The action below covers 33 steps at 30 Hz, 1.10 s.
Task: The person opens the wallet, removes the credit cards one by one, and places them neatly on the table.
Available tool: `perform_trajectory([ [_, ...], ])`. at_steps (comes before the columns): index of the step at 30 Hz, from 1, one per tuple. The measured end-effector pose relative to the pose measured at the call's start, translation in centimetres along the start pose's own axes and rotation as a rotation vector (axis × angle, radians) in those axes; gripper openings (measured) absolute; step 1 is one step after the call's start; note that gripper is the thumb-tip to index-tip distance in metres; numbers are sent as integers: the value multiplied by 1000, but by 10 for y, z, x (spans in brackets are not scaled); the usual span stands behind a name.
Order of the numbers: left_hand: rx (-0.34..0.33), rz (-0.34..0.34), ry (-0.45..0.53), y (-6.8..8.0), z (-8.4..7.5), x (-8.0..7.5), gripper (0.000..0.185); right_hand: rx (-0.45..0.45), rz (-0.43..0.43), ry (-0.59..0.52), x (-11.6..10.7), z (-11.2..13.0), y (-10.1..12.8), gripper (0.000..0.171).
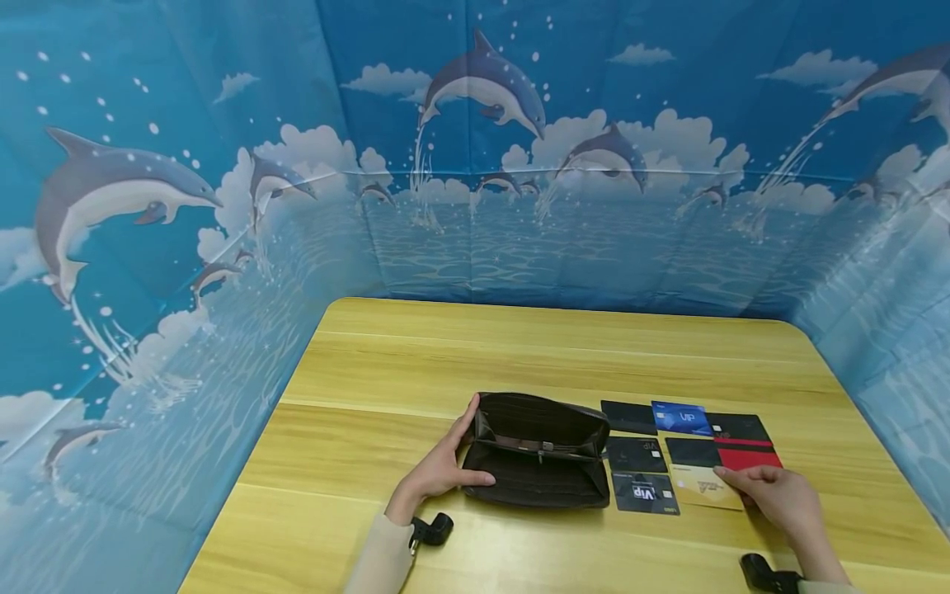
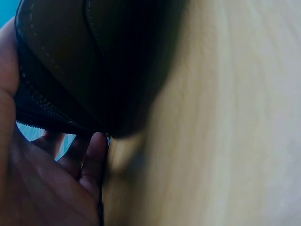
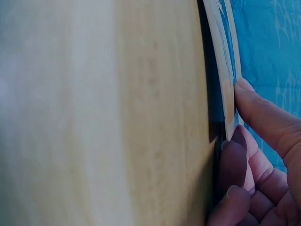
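1. Now the right hand (image 1: pixel 779 495) pinches the near right corner of the gold card (image 1: pixel 705 487): in the right wrist view the fingers (image 3: pixel 263 117) sit on its top face and a fingertip curls under its edge, lifting that edge off the bench (image 1: pixel 519 346).
2. Meanwhile the left hand (image 1: pixel 441 470) cups the left end of the wallet (image 1: pixel 538 454), thumb along the near flap and fingers up the far side, holding it open.
3. Judged from this, the card lift goes best with the pinch kept at the corner and the card tilted up before it slides, so its neighbours are not dragged.
4. Just beyond the right grip lies the red card (image 1: pixel 745 455), touching or overlapping the gold one; it may shift along with it.
5. Left of that grip, between it and the wallet, lie the VIP card (image 1: pixel 646 493) and a black card (image 1: pixel 636 454).
6. Farther off, a blue card (image 1: pixel 681 417) sits between two dark cards.
7. Round the bench stands a dolphin backdrop (image 1: pixel 475 165).
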<state>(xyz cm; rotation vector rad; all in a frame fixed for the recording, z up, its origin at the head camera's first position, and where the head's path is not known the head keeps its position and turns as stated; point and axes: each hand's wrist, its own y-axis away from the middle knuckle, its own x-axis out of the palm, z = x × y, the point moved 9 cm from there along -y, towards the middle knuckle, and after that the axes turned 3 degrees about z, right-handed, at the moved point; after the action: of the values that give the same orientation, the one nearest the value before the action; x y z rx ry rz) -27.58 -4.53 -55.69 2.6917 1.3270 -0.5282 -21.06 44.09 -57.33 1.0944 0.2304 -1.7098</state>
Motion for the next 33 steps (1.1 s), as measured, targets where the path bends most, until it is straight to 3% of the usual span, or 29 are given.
perform_trajectory([
  [25,-15,0,-3,-1,1,0,113,18,-31,-14,1,-7,-6,69],
  [33,9,-1,4,-2,1,0,113,17,-15,-15,1,-5,-7,69],
])
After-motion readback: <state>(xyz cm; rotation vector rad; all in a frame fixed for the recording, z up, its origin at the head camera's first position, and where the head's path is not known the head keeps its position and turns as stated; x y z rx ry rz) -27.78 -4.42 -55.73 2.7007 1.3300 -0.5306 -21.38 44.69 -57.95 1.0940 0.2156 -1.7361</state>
